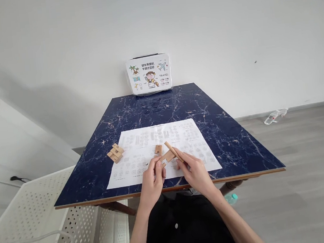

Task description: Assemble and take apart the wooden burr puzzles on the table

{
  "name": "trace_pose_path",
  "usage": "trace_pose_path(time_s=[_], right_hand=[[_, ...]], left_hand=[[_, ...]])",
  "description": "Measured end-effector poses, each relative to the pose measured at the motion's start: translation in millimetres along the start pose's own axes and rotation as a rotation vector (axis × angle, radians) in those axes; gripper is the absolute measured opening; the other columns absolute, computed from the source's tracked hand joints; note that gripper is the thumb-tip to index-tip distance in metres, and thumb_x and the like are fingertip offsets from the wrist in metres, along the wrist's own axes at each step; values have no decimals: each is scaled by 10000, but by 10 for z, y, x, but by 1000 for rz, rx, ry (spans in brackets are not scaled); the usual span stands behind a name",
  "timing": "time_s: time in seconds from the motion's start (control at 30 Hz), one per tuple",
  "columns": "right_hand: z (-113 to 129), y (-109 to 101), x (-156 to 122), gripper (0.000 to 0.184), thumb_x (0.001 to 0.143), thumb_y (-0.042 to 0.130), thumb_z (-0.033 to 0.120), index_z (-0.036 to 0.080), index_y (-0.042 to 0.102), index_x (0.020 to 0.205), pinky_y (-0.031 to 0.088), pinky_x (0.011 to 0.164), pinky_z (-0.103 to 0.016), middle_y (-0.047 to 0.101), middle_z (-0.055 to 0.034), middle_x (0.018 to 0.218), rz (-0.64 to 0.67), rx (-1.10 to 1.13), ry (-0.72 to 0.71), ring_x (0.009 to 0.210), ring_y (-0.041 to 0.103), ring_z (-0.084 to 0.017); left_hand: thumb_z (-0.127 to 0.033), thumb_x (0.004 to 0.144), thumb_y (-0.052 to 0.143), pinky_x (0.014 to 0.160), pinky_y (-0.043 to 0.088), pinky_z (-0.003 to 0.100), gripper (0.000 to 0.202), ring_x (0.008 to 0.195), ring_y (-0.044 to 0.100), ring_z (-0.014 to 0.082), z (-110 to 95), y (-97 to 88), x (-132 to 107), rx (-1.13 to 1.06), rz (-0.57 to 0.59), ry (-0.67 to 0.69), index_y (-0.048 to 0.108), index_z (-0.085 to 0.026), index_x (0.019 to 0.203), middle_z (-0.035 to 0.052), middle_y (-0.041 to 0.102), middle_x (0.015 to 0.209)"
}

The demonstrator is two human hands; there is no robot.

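Note:
Over a printed paper sheet (135, 140), both my hands hold wooden puzzle pieces close together. My left hand (153, 177) is closed, thumb and fingers pinching a flat wooden puzzle piece (169, 156) that reaches toward the right. My right hand (195, 173) grips a longer wooden puzzle piece (171, 149) slanting up to the left. The two pieces meet or overlap; whether they are interlocked I cannot tell. Just beyond my left fingers lies a loose notched wooden piece (158, 149). A cluster of several wooden pieces (115, 153) rests at the sheet's left edge.
The blue marbled table (161, 112) has a white box (150, 75) with cartoon prints standing at its back, by the wall. White perforated shelving (42, 197) with a cable is at the left. A bottle (231, 198) is on the floor below the table's right side.

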State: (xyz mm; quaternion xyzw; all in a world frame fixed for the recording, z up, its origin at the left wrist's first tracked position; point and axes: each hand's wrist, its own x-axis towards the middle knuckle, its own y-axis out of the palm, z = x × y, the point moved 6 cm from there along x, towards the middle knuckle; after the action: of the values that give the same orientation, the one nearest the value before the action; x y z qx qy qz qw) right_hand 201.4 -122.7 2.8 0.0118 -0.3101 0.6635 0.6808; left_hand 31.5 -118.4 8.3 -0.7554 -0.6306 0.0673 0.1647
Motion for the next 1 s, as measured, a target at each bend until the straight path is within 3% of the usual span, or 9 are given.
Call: trace_pose_path(time_s=[0.37,0.63,0.8,0.93,1.0], right_hand=[[21,70,-10,529,1110,368,268,238,453,1631,511,623,-301,655,-51,840,39,-58,-52,676,594,-204],[47,41,3,556,1097,352,208,255,435,1644,549,684,-325,648,-49,870,54,19,-57,674,604,-193],[94,43,-4,505,1101,385,244,271,513,1589,526,649,-322,675,-60,902,12,28,-20,687,610,-200],[87,67,-3,419,1110,392,284,253,617,1463,537,671,-334,720,-69,939,75,86,7,710,660,-204],[56,59,4,387,1108,398,280,234,638,1408,546,697,-338,727,-60,924,90,118,30,714,675,-200]], left_hand=[[-533,1113,390,574,410,252,425,587,471,129,12,19,26,-20,16,-2,585,-205,1300,-38,525,719],[-543,1108,404,575,400,253,440,604,455,136,-20,29,37,-19,50,1,629,-205,1278,-32,484,700],[-542,1095,448,574,407,263,430,584,487,141,-68,33,24,-6,41,0,668,-199,1233,-23,533,688],[-561,1085,467,687,484,290,437,734,620,186,-92,10,8,40,29,20,702,-193,1055,30,648,801],[-579,1090,445,707,505,299,435,757,637,194,-68,-15,-1,15,-7,-8,663,-204,1115,30,659,814]])
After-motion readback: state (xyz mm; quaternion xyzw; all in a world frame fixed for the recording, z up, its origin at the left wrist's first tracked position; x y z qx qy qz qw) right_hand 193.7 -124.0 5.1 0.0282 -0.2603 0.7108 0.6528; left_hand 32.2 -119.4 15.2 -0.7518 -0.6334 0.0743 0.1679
